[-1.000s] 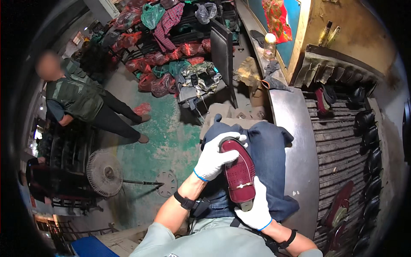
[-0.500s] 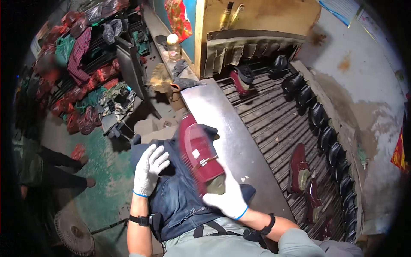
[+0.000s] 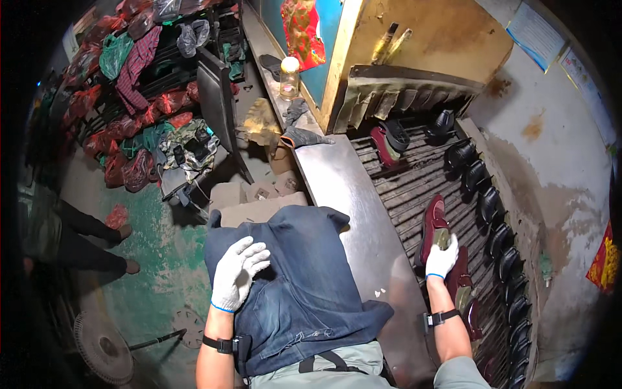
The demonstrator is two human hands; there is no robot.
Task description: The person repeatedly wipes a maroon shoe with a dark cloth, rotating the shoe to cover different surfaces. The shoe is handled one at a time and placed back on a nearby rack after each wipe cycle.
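Observation:
A maroon shoe with a greenish last in its heel lies on the slatted rack at the right. My right hand, in a white glove, is closed around the heel end of that shoe. Two more maroon shoes, one of them nearest, lie just behind and to the right of my wrist. Over my lap, which is covered by a dark blue denim cloth, my gloved left hand hovers with loosely bent fingers and nothing in them.
A smooth metal ledge runs between my lap and the slatted rack. Black shoes line the rack's far right side. A jar and dark gloves sit on the ledge. A fan stands lower left; a person's legs show beyond.
My right hand has carried the maroon shoe from above my lap rightward onto the slatted rack. My left hand stays over the denim, open. The view has shifted slightly.

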